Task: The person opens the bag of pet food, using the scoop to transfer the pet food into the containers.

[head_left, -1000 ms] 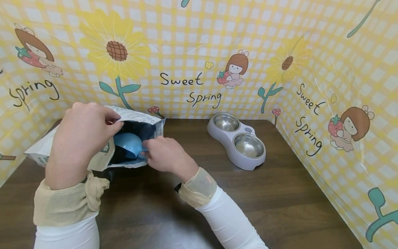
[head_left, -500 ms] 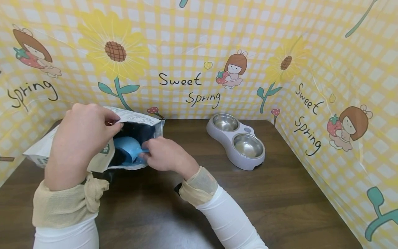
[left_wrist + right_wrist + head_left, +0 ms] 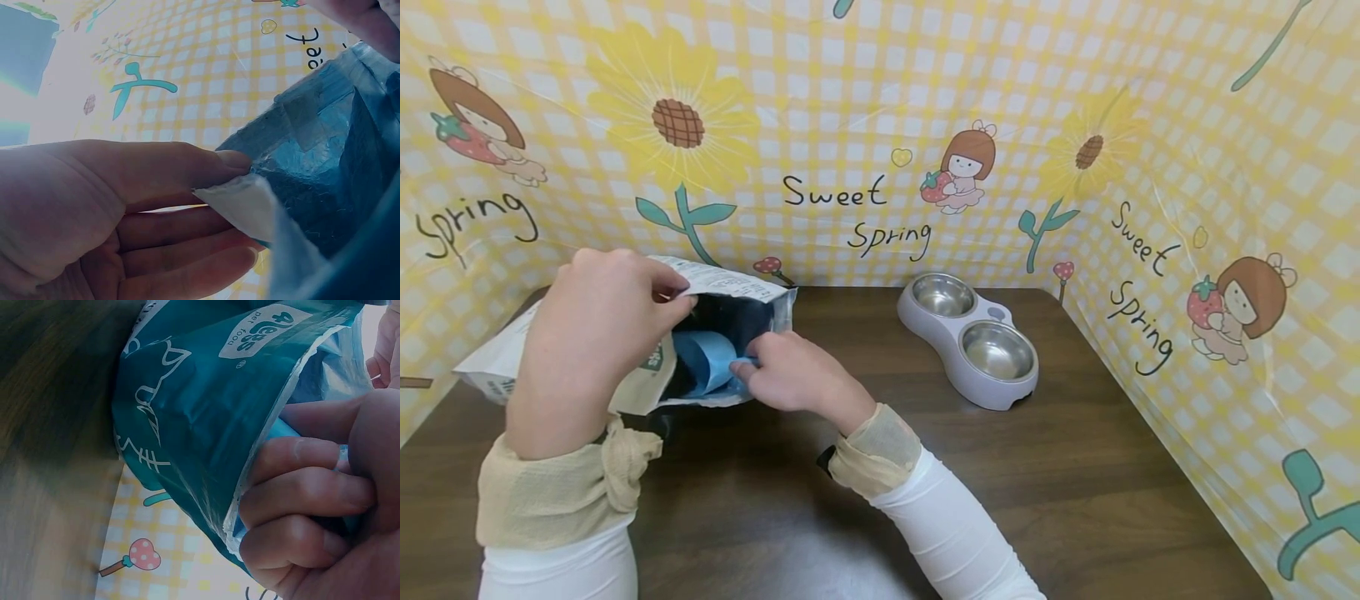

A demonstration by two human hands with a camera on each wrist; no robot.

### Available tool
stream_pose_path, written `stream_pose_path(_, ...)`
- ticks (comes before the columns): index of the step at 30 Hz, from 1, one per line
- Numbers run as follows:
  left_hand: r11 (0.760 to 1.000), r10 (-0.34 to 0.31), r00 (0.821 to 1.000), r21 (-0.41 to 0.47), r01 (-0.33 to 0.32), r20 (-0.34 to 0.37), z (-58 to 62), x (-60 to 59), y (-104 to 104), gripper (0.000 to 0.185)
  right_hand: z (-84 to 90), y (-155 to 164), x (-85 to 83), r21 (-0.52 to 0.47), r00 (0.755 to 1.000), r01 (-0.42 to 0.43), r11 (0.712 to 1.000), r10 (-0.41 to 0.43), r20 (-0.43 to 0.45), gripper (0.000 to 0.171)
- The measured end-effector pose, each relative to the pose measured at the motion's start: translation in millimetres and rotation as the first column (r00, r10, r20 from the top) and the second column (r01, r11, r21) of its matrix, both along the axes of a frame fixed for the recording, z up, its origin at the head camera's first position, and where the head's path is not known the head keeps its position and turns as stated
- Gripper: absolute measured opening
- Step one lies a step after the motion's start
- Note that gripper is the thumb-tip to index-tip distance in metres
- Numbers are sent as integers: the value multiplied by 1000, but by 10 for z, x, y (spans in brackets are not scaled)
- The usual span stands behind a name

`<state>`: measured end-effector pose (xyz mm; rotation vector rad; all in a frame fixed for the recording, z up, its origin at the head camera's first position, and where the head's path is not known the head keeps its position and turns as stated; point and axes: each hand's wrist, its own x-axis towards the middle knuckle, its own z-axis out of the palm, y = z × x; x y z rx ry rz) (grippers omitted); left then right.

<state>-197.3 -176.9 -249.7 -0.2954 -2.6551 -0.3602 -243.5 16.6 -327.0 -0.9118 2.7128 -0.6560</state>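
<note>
In the head view, the pet food bag [image 3: 625, 342] lies on its side at the left middle of the frame, its mouth turned toward the centre. The left hand [image 3: 597, 333] pinches the upper lip of the bag and lifts it, which keeps the mouth gaping wide enough to work inside. The right hand [image 3: 793, 373], just right of the opening, grips the handle of a blue scoop [image 3: 706, 360] whose bowl sits inside the bag, tipped into the dark interior. A grey double pet bowl [image 3: 970, 337] stands well apart at centre right on the brown table [image 3: 1075, 500], both steel cups showing no food, within easy swing of the right hand.

In the left wrist view, the left hand [image 3: 125, 212] fills the lower left; thumb and fingers close on the white edge of the bag [image 3: 244, 200], with the foil lining opening to the right.

In the right wrist view, the right hand [image 3: 319, 506] sits at lower right, fingers curled tight at the rim of the teal bag [image 3: 200, 425]; a sliver of the blue scoop [image 3: 284, 430] shows behind the fingers.
</note>
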Motion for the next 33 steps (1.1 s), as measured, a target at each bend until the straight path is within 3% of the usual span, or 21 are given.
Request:
stream_pose_path(6, 1000, -3, 1000, 0, 3, -1, 3, 0, 3, 21, -17, 10, -39, -63, 995, 32, 998, -25, 101, 50)
stream_pose_path(13, 1000, 1, 1000, 7, -1, 3, 6, 0, 7, 20, -32, 45, -92, -175, 957, 109, 978, -55, 285, 61)
stream_pose_path(25, 998, 12, 999, 57, -15, 52, 5, 37, 9, 24, -34, 74, -125, -255, 933, 126, 959, -27, 360, 65)
stream_pose_path(33, 997, 29, 995, 67, -35, 97, 10, 39, 27, 26, -22, 84, -119, -239, 931, 125, 963, -30, 364, 64)
